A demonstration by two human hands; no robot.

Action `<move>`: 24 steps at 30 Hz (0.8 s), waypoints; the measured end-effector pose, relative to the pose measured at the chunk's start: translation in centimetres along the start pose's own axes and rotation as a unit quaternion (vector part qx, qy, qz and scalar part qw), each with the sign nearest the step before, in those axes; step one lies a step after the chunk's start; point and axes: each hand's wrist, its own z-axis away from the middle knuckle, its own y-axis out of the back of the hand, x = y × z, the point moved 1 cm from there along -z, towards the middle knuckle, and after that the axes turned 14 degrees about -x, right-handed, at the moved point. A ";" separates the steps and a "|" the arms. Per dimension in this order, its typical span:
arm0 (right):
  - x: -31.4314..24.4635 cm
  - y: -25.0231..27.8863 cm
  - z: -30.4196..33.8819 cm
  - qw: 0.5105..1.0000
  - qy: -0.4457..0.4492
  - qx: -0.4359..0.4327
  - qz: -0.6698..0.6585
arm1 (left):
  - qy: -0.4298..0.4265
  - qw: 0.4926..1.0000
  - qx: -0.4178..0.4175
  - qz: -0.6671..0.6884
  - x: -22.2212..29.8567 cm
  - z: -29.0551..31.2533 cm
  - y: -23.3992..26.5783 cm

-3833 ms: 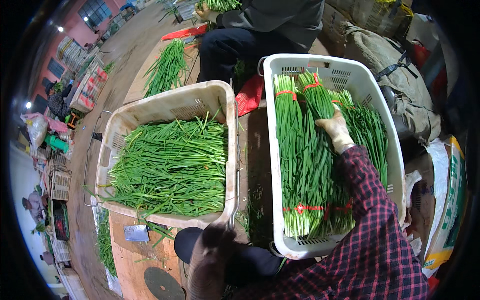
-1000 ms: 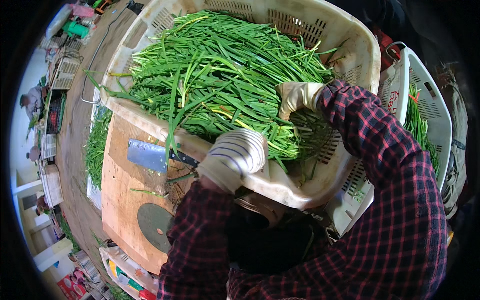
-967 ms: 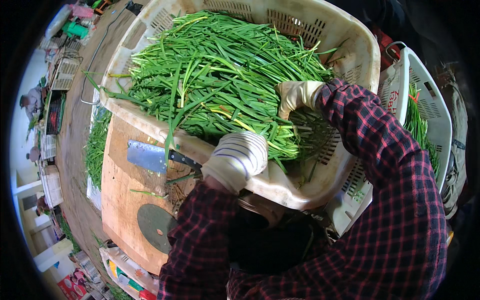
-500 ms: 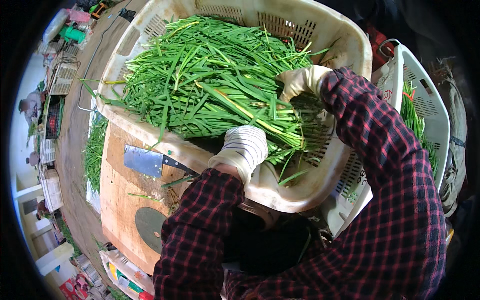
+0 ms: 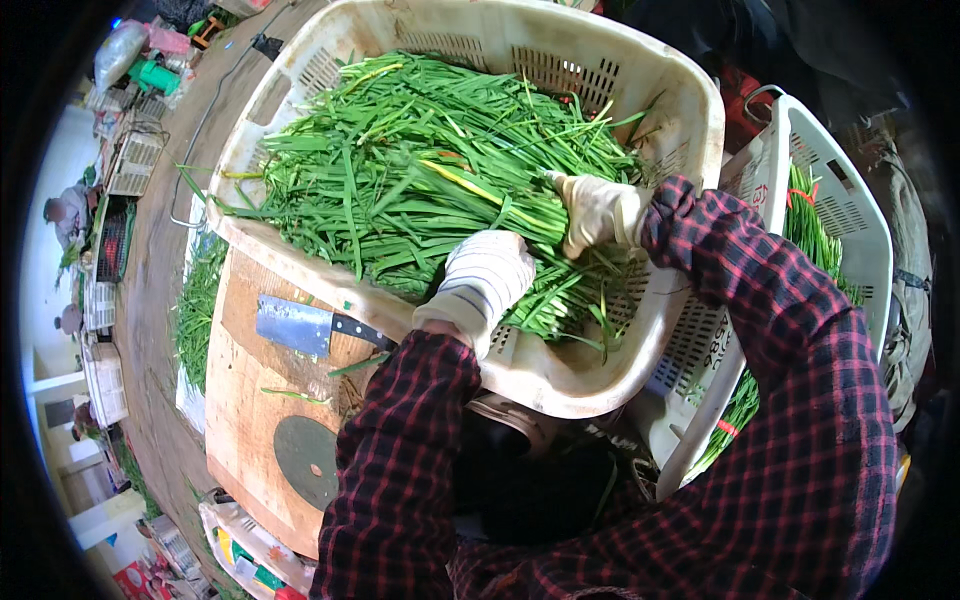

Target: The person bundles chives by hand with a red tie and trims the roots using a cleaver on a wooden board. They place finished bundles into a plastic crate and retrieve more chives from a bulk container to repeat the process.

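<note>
At left, a cleaver (image 5: 293, 325) and a round dark disc (image 5: 307, 462) lie on a wooden desk (image 5: 235, 400), beside a dirty white crate (image 5: 575, 395) in which loose green stalks (image 5: 390, 170) are heaped. The gloved left hand (image 5: 485, 275) curls over the crate's near rim against the stalks, and the right hand (image 5: 600, 213) bends onto their pale-ended side, though with fingertips hidden I cannot tell whether either grip is closed; farther right, a second crate (image 5: 845, 175) holds red-banded green bundles (image 5: 812, 228).
</note>
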 end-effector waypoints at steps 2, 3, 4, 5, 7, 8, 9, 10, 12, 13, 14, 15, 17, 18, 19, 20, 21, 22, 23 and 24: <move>1.3 2.1 -0.8 0.999 -0.008 0.030 0.038 | -0.051 0.996 0.026 0.073 0.9 2.1 1.0; 2.5 2.7 -1.6 0.999 0.024 0.011 -0.018 | -0.095 0.982 0.039 0.159 0.6 1.8 0.6; 0.9 3.1 -2.3 0.993 0.004 0.045 0.109 | -0.125 0.933 -0.026 0.336 -0.5 3.6 0.5; 1.9 3.6 -2.7 0.997 0.029 0.020 0.070 | -0.171 0.846 -0.106 0.495 -0.4 3.8 -0.1; 3.3 4.8 -4.0 0.991 -0.011 0.009 0.135 | -0.216 0.793 -0.278 0.498 0.2 3.8 -0.9; 2.5 5.4 -4.0 0.993 0.005 -0.029 0.117 | -0.203 0.830 -0.261 0.448 0.0 3.8 -2.2; 1.8 5.7 -4.0 0.993 0.020 -0.050 0.105 | -0.189 0.865 -0.244 0.396 0.2 3.4 -3.4; 1.7 5.9 -3.8 0.993 0.027 -0.072 0.088 | -0.188 0.852 -0.255 0.417 1.4 3.2 -3.9; 2.4 6.4 -4.8 0.991 0.033 -0.090 0.091 | -0.208 0.859 -0.259 0.388 2.3 2.7 -4.0; 3.3 6.7 -3.9 0.993 0.022 -0.074 0.091 | -0.190 0.839 -0.243 0.449 3.5 2.8 -3.5; 3.3 6.7 -3.9 0.993 0.019 -0.067 0.096 | -0.161 0.813 -0.221 0.513 4.4 3.3 -3.0; 3.4 6.8 -3.9 0.993 0.016 -0.059 0.100 | -0.131 0.783 -0.197 0.575 5.2 3.4 -2.9; 2.3 6.8 -4.0 0.992 0.017 -0.046 0.118 | -0.104 0.758 -0.194 0.613 4.6 2.3 -2.7; 1.8 6.8 -3.9 0.991 0.017 -0.038 0.126 | -0.089 0.762 -0.167 0.619 4.3 1.8 -2.5; 1.7 6.9 -3.8 0.991 0.015 -0.030 0.133 | -0.075 0.765 -0.143 0.624 4.1 1.1 -2.1; 1.7 7.4 -3.3 0.992 0.044 -0.062 0.096 | -0.084 0.749 -0.099 0.649 3.8 0.9 -1.9; 1.9 7.8 -2.7 0.991 0.069 -0.096 0.055 | -0.122 0.743 -0.088 0.652 3.3 1.1 -1.9; 2.2 8.1 -2.2 0.993 0.045 -0.110 0.010 | -0.129 0.765 -0.085 0.625 4.1 1.6 -1.1; 2.5 8.3 -1.8 0.992 0.020 -0.123 -0.036 | -0.136 0.787 -0.082 0.596 4.8 2.1 -0.4; 3.2 8.2 -1.5 0.977 0.034 -0.187 -0.102 | -0.156 0.773 -0.091 0.608 4.8 2.1 -0.4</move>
